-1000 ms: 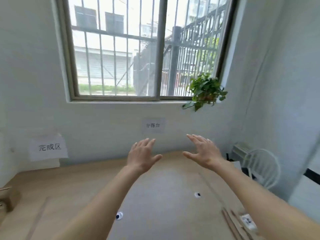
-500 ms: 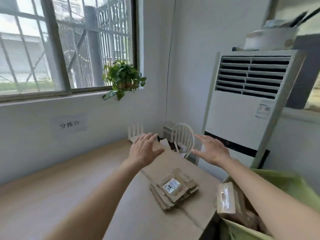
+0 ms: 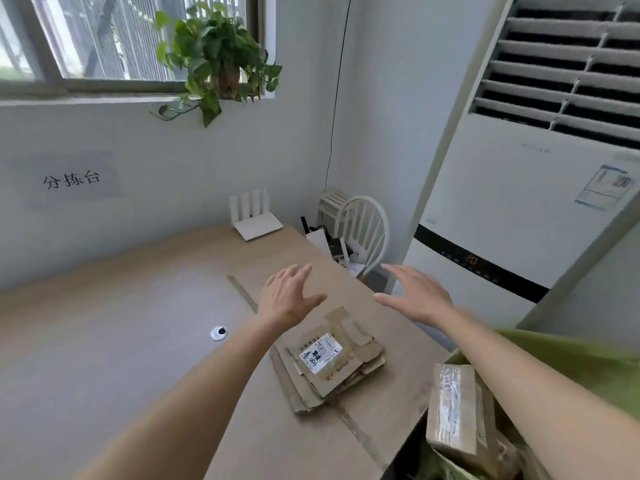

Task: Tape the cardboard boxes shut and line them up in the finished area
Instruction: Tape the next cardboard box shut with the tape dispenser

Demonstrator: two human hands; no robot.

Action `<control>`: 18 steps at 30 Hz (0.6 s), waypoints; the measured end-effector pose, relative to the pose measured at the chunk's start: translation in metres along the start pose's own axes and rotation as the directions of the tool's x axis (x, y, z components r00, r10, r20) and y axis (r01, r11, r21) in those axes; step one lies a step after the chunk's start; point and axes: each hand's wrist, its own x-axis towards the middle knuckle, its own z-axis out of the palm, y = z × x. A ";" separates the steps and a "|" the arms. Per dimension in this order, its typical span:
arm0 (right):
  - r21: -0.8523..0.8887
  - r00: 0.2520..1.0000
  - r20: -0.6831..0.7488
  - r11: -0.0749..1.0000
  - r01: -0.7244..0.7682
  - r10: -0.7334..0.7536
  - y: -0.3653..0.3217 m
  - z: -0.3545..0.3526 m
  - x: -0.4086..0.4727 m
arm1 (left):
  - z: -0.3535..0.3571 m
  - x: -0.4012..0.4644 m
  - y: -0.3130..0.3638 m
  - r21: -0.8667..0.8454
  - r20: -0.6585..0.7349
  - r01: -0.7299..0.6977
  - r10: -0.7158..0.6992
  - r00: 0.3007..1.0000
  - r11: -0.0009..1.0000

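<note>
A stack of flattened brown cardboard boxes [image 3: 329, 362] is laid on the pale wooden table [image 3: 138, 306], long axis running near-left to far-right. The left hand [image 3: 289, 297] and right hand [image 3: 417, 296] are held above it, fingers spread, gripping nothing.

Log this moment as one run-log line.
left hand: open, empty | right hand: open, empty | flattened cardboard boxes: stacked on table, untouched

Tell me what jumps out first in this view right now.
Both hands, left and right, are spread open above the wooden table, holding nothing. Just below them lies a stack of flattened cardboard boxes, and a taped box sits in the green bag at lower right.
</note>
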 end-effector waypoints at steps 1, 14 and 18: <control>0.011 1.000 0.015 1.000 0.008 -0.009 0.004 0.010 0.012 | 0.012 0.008 -0.004 -0.017 0.014 0.022 -0.021 1.000 1.000; 0.174 0.925 0.371 0.984 0.021 -0.086 0.077 0.210 0.145 | 0.197 0.043 -0.061 -0.017 0.253 0.335 -0.320 0.913 0.942; 0.189 0.873 0.469 0.981 0.052 -0.137 0.092 0.260 0.173 | 0.247 0.040 -0.070 -0.066 0.307 0.483 -0.443 0.842 0.873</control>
